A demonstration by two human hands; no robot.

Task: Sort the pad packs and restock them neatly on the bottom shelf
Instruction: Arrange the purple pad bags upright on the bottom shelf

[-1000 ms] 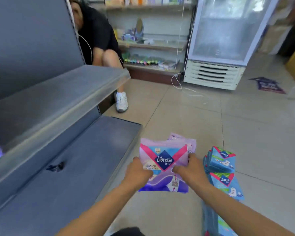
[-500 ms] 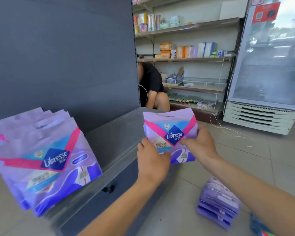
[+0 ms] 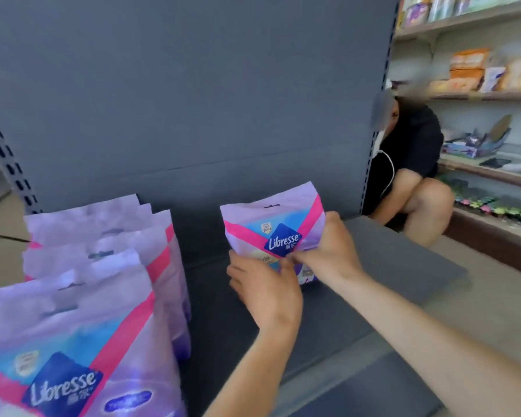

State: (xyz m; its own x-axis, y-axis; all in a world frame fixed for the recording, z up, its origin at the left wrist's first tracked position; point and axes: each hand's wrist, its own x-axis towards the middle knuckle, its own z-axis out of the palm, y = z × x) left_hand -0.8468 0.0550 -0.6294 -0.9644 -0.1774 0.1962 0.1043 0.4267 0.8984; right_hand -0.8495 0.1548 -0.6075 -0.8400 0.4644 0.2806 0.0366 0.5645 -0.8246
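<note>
Change vs. half a second ago: the pack (image 3: 271, 227) has moved from the air in front of the shelf edge to a spot over the grey shelf (image 3: 397, 266), near the back panel (image 3: 193, 85). The view has swung left and closer, so the stocked row now fills the near left corner. Judgement: carry phase over, placing phase under way; pack not yet released.

Nearest: row of purple packs (image 3: 103, 260), standing upright one behind another, logos facing out, on the left part of the shelf.

Mid: left hand (image 3: 265, 291) has its fingers curled onto the pack's lower left corner. Right hand (image 3: 328, 251) grips the pack's right edge, thumb across the front by the logo. The pack stands upright between both hands, logo forward. Its bottom edge is hidden by the hands, so contact with the shelf cannot be confirmed. Bare shelf lies between it and the row; the two are well apart.

Which shelf level this is: cannot tell from this view.

Far: a crouching person (image 3: 409, 176) past the panel's right end, wall shelves (image 3: 478, 94) with goods behind.
</note>
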